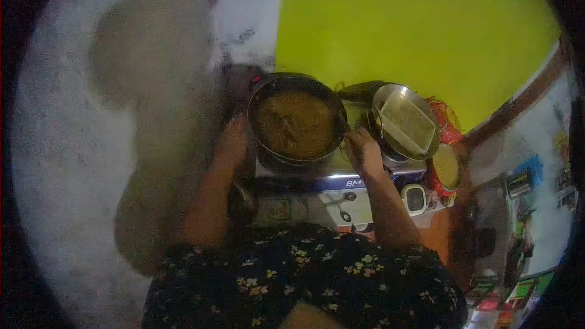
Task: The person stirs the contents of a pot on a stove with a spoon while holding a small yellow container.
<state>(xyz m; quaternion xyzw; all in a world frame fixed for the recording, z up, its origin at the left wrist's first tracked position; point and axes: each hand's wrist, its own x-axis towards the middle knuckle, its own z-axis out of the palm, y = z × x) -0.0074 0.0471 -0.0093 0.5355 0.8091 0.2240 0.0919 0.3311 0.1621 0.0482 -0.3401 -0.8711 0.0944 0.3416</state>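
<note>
A dark, round pan (292, 161) sits on the left side of the gas stove (304, 181). Brown food or liquid (297, 120) fills much of it, with a lumpy patch near the middle; its exact kind is too dim to tell. My left hand (234, 138) is closed at the pan's left side, its fingertips partly lost in shadow. On the opposite side, my right hand (364, 148) grips the pan's right edge with bent fingers.
Right of the pan stands a metal pan (390, 94) with a pale rectangular container (409, 123) in it. Beyond are a round yellowish container (446, 167) and red packaging (448, 119). A yellow-green wall (396, 24) rises behind; a small white-rimmed square object (415, 199) lies in front.
</note>
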